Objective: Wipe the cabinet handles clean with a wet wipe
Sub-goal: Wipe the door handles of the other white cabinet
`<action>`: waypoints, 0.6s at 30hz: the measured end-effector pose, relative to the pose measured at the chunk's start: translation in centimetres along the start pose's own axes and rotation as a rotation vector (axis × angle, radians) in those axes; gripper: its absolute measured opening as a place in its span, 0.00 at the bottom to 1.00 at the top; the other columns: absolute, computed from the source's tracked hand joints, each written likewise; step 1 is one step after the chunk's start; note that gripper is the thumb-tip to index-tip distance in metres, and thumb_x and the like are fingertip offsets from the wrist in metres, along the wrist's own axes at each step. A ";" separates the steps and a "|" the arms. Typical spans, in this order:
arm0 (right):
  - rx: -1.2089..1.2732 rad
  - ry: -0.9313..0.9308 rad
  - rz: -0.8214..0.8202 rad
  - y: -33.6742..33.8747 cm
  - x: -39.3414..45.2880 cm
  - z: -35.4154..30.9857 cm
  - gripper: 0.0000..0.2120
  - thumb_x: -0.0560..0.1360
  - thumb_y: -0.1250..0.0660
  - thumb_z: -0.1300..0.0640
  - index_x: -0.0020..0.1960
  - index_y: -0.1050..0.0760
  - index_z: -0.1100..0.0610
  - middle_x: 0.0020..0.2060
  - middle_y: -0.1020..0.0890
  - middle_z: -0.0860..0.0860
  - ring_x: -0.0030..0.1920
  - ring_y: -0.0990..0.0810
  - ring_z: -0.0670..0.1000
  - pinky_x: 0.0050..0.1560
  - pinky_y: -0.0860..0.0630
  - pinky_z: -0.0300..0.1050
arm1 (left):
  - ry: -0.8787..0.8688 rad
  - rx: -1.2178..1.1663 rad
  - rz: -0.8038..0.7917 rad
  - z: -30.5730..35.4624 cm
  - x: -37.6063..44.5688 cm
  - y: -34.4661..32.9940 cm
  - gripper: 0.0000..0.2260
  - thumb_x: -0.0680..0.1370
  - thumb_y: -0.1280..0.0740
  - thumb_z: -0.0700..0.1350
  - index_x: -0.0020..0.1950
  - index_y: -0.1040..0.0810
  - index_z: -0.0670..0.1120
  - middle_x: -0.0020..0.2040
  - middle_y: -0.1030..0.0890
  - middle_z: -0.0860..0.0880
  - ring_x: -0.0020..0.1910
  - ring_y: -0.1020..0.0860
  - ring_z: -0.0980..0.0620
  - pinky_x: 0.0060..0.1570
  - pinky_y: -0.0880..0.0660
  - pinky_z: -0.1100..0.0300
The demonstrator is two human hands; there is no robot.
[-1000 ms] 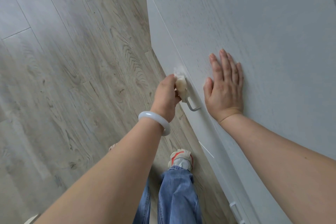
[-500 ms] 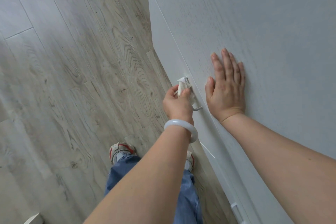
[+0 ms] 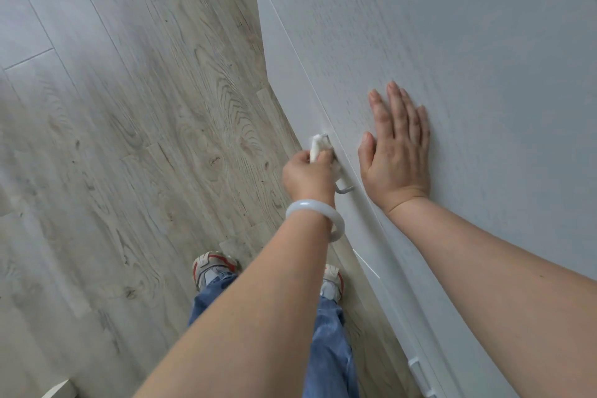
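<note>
left hand (image 3: 308, 176) with wet wipe (image 3: 316, 147) around handle (image 3: 343, 189), beside flat right hand (image 3: 395, 152)

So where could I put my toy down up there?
The cabinet top is bare beyond the right hand, toward its far edge. It's crowded at the front edge, where the left hand grips the wet wipe on the handle.

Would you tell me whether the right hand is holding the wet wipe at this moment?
No, the right hand lies flat and empty on the cabinet top, while the left hand grips the wet wipe against the handle.
</note>
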State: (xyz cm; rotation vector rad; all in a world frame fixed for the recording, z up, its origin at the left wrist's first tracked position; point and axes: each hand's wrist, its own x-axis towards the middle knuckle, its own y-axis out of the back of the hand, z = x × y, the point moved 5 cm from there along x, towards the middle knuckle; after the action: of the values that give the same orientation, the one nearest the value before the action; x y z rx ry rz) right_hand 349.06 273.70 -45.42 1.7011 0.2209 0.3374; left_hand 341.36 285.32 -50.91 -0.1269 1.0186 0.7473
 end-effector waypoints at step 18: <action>0.005 -0.002 0.013 -0.1 0.0 0.0 0.29 0.76 0.45 0.54 0.76 0.39 0.55 0.76 0.39 0.56 0.76 0.42 0.54 0.76 0.47 0.57 | 0.234 -0.345 -0.132 -3.6 -3.0 -0.7 0.09 0.74 0.28 0.34 0.54 0.20 0.38 0.46 0.18 0.44 0.41 0.19 0.50 0.40 0.19 0.61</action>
State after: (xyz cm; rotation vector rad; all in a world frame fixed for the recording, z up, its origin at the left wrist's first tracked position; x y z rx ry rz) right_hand 349.03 273.67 -45.49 1.7082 0.2090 0.3450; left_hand 338.25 281.74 -50.56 -0.5856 1.0834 0.7944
